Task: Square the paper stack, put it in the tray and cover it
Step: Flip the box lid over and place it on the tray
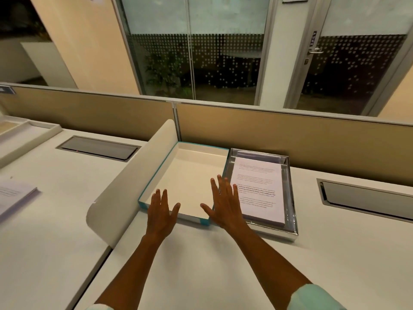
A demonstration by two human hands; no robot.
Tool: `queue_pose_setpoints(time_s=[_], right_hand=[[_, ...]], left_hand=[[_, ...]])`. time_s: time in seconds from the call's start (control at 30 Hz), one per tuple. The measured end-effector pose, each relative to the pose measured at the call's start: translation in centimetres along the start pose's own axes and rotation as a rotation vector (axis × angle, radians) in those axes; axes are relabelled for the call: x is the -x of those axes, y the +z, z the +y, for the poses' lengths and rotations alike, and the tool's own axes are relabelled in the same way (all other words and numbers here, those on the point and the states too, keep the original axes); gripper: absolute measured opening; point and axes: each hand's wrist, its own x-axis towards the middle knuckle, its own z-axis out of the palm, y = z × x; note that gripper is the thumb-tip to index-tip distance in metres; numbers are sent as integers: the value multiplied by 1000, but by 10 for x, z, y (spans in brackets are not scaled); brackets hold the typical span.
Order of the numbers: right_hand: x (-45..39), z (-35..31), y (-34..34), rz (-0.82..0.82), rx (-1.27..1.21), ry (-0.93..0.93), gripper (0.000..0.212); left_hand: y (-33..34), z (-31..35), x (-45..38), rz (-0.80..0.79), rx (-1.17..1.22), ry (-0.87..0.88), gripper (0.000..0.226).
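Just right of the teal-edged lid (190,175) (upturned, hollow side up) the metal tray (290,198) on the worktop (201,265) already holds the paper stack (259,189), edges looking squared. By my reading, only covering remains. Your left hand (162,211) and right hand (223,204) reach over the lid's near edge, palms down, fingers (220,182) spread wide, gripping nothing.
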Motion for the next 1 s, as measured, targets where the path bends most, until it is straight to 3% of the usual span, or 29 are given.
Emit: queue_pose_setpoints(time_s=[0.17, 0.37, 0.47, 0.6, 0.73, 0.83, 1.0], right_hand=[[-17, -31, 19, -53, 17, -99, 87], [-30, -69, 42, -98, 2, -215, 80], [-33, -85, 54, -152, -55, -230, 64], [-37, -96, 68, -222, -189, -188, 28], [-41, -101, 78, -244, -251, -160, 19], [-41, -105, 79, -222, -293, -131, 15], [-41, -105, 68, -141, -425, -90, 18]], left_hand=[[0, -11, 4, 126, 267, -173, 66], [0, -32, -4, 152, 342, -271, 67], [3, -41, -9, 172, 371, -310, 67], [6, -49, -17, 207, 493, -428, 64], [9, -49, -25, 207, 648, -575, 61], [10, -50, -29, 209, 747, -591, 58], [7, -41, -33, 77, 1213, -619, 54]])
